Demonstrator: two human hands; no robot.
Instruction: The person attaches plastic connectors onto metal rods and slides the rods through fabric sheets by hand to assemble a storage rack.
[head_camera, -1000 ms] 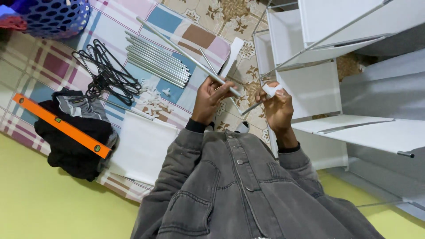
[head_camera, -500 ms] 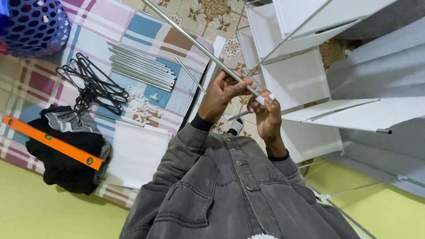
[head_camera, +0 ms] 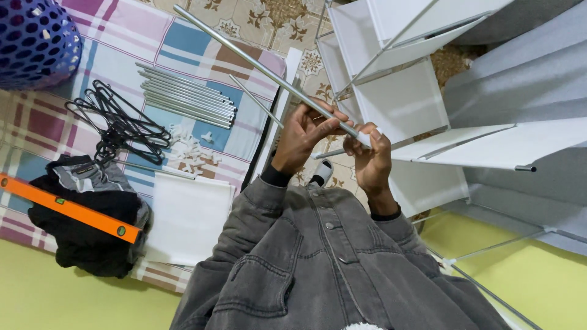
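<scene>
Okay, far left: blue perforated plastic basket (head_camera: 33, 40) in the upper left corner, orange spirit level (head_camera: 67, 208) lying across a pile of dark clothes (head_camera: 79, 235) lower left. Next right on the checked blanket (head_camera: 202, 43): black wire hangers (head_camera: 119, 125), a bundle of short silver metal rods (head_camera: 186, 98), small white plastic connectors (head_camera: 189, 146), folded white fabric panel (head_camera: 189, 217). Centre: left hand (head_camera: 302, 137) curled around a long silver metal tube (head_camera: 269, 73) that runs up to the upper left; right hand (head_camera: 370, 159) closed on the tube's lower end. Right: white fabric shelf rack (head_camera: 422, 91).
</scene>
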